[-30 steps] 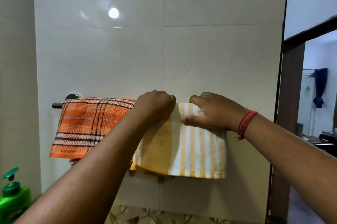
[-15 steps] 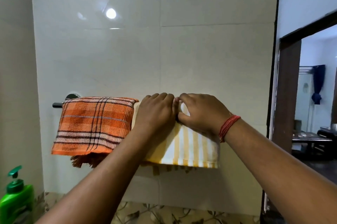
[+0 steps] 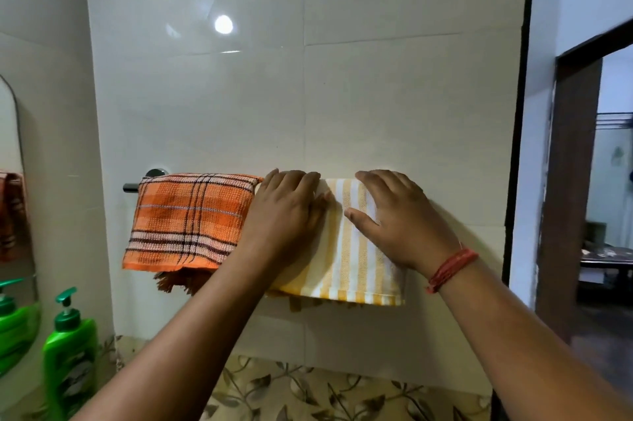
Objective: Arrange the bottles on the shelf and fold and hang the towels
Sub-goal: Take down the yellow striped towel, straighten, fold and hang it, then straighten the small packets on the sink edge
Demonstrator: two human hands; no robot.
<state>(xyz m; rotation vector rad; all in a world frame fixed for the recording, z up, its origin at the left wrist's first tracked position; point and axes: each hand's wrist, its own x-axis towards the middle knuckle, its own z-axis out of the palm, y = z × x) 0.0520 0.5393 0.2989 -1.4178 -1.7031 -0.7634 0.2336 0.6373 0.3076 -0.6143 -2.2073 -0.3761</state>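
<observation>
Yellow-and-white striped towel (image 3: 356,249) hangs folded over the wall-mounted towel bar (image 3: 132,186), right of centre. Left hand (image 3: 287,211) lies flat on its left part, fingers extended, gripping nothing. Right hand (image 3: 397,215) lies flat on its right part, fingers spread, thumb out, red thread band (image 3: 450,268) at wrist. Orange plaid towel (image 3: 190,220) hangs just beside, on the left. Green pump bottle (image 3: 70,352) stands lower left.
</observation>
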